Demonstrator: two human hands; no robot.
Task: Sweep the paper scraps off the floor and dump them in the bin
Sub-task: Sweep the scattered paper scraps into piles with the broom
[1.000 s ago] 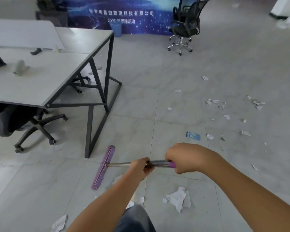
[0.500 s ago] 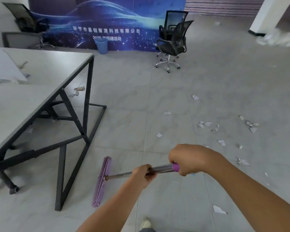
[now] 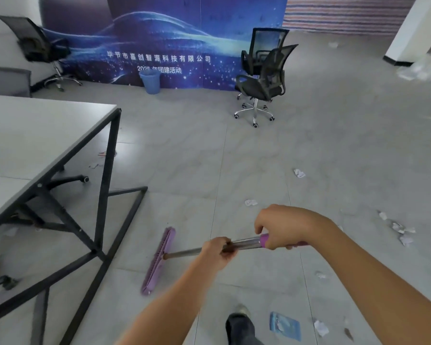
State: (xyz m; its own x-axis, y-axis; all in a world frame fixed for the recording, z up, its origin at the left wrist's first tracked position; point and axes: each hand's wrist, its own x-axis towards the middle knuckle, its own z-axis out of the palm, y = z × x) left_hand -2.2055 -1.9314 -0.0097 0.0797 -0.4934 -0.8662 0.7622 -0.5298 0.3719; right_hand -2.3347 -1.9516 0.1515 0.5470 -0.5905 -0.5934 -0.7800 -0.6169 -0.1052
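Observation:
I hold a broom [image 3: 184, 252] with a metal shaft and a purple brush head [image 3: 158, 261] that rests on the grey floor tiles beside the table leg. My left hand [image 3: 217, 251] grips the metal shaft lower down. Around the purple grip at the top curls my right hand [image 3: 281, 226]. White paper scraps lie on the floor: one [image 3: 250, 202] just beyond my hands, one [image 3: 299, 173] farther off, several [image 3: 398, 229] to the right. A blue bin [image 3: 149, 80] stands by the far banner.
A white table with a black frame [image 3: 102, 195] fills the left. Two black office chairs [image 3: 261, 83] stand ahead by the banner, another [image 3: 40, 48] at far left. A blue wrapper [image 3: 285, 326] and my shoe [image 3: 239, 319] are at the bottom. A white pillar [image 3: 413, 28] rises at right.
My view has risen and moved forward; the bin and chairs look nearer. The scraps have slid down and right in the view. Both hands keep their hold on the broom.

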